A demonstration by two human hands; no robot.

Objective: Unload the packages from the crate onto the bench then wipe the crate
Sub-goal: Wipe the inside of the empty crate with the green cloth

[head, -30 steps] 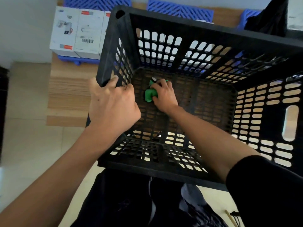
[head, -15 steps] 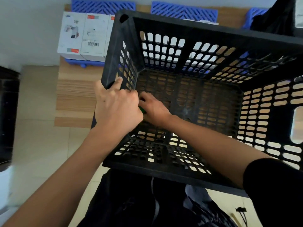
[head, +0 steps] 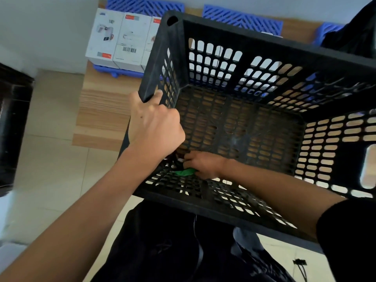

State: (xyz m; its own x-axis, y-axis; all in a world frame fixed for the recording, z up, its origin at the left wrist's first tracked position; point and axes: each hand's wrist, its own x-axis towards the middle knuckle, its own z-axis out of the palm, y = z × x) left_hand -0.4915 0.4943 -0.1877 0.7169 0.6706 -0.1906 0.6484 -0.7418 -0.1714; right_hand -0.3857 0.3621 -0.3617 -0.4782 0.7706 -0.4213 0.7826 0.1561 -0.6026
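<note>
Black crate (head: 317,64) fills the centre and right of the frame, packages (head: 122,40) on the bench (head: 101,110) at upper left.

Left hand (head: 154,127) grips the crate's left rim; right hand (head: 203,163) inside presses a green cloth (head: 185,172) into the near-left bottom corner, fingers curled on it.

A pale, plain wall (head: 44,27) fills the upper left and runs along the top edge. Below it lies a floor (head: 50,159) of large beige tiles with thin grout lines. A light wooden desk (head: 101,110) with a layered grain stands against the wall, its near edge above the tiles. A dark, glossy piece of furniture (head: 14,127) stands at the far left. Soft daylight lies evenly over the room.
</note>
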